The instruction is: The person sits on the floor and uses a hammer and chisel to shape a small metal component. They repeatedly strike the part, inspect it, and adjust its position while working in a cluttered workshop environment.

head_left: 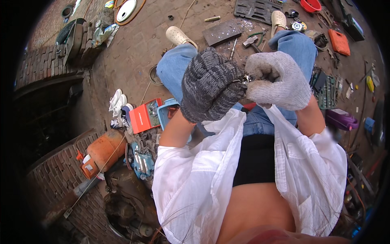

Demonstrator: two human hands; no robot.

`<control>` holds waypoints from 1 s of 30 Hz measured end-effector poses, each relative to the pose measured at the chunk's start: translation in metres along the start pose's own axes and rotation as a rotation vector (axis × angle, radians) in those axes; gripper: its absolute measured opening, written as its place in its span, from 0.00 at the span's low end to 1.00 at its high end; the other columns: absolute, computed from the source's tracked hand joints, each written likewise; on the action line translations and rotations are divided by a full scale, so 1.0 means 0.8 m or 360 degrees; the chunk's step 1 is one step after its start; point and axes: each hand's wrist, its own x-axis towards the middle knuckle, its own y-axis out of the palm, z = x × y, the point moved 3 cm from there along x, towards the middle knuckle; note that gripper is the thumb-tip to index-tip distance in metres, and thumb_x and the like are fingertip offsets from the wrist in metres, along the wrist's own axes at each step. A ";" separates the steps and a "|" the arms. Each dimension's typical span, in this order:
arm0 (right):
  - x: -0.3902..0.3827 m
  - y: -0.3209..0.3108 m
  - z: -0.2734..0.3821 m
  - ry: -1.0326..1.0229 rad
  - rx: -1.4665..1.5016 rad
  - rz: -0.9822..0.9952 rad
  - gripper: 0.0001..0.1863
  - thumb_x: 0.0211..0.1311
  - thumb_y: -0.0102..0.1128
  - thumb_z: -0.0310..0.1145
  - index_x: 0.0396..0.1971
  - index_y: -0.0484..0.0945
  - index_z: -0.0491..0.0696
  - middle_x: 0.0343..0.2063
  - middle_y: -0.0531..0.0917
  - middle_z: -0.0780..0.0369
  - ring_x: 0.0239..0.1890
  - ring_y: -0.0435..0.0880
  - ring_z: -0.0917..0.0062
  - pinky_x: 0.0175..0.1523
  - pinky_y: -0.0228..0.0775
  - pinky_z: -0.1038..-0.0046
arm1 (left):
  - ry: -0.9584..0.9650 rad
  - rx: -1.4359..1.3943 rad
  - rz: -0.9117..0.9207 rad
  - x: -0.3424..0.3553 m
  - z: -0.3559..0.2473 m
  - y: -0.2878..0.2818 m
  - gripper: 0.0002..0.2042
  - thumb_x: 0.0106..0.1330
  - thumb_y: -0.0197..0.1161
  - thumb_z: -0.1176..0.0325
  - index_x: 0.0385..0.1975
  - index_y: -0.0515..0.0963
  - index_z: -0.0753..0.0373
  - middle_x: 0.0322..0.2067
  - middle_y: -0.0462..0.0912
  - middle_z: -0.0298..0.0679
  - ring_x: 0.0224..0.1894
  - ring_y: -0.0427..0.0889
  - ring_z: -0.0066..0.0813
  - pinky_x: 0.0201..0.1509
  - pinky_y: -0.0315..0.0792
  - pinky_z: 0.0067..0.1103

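Observation:
My left hand [211, 85], in a dark grey knitted glove, is closed with its fingers curled. Opposite it, my right hand [282, 79] wears a light grey knitted glove, its thumb and forefinger pinched together. Between the two hands is a small shiny metal part [246, 79]; the fingers hide most of it, and its kind is too small to make out. Both hands are raised over my lap. Beyond them on the ground lie a hammer [252, 43], a screwdriver [233, 49] and a dark flat metal slab [222, 33].
A black tool case [256, 11] lies far ahead. On the right are an orange-red case [339, 42], a green socket set [327, 94] and a purple bottle [342, 118]. To the left stand a red box [141, 118], a blue basin [165, 114] and an orange gas cylinder [106, 150].

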 end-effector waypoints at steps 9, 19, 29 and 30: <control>0.000 -0.003 0.011 -0.0521 -0.0663 -0.0104 0.15 0.44 0.63 0.40 0.22 0.72 0.44 0.14 0.70 0.57 0.16 0.69 0.70 0.23 0.61 0.76 | -0.0368 -0.0027 -0.0068 0.005 -0.022 -0.003 0.13 0.48 0.62 0.66 0.33 0.76 0.63 0.32 0.77 0.42 0.36 0.75 0.44 0.47 0.64 0.37; 0.002 -0.007 0.013 -0.0662 -0.1116 -0.0176 0.16 0.44 0.61 0.45 0.22 0.73 0.47 0.16 0.73 0.59 0.19 0.74 0.66 0.24 0.64 0.72 | -0.0391 0.0220 0.0020 0.011 -0.037 -0.007 0.10 0.51 0.57 0.69 0.32 0.77 0.62 0.32 0.77 0.43 0.36 0.74 0.44 0.44 0.65 0.37; 0.012 -0.007 0.000 -0.0646 -0.1136 -0.0193 0.15 0.47 0.59 0.44 0.24 0.73 0.47 0.15 0.73 0.59 0.19 0.75 0.69 0.24 0.64 0.73 | -0.0776 -0.0073 0.0036 -0.013 -0.019 0.009 0.14 0.45 0.62 0.77 0.35 0.75 0.63 0.35 0.77 0.43 0.40 0.76 0.40 0.44 0.69 0.29; 0.012 -0.007 -0.004 -0.0646 -0.1013 -0.0207 0.14 0.48 0.58 0.43 0.25 0.73 0.47 0.15 0.73 0.59 0.18 0.75 0.71 0.24 0.64 0.74 | -0.0608 0.0024 0.0060 -0.010 -0.018 0.012 0.16 0.44 0.63 0.78 0.36 0.74 0.63 0.36 0.77 0.43 0.40 0.76 0.40 0.44 0.70 0.29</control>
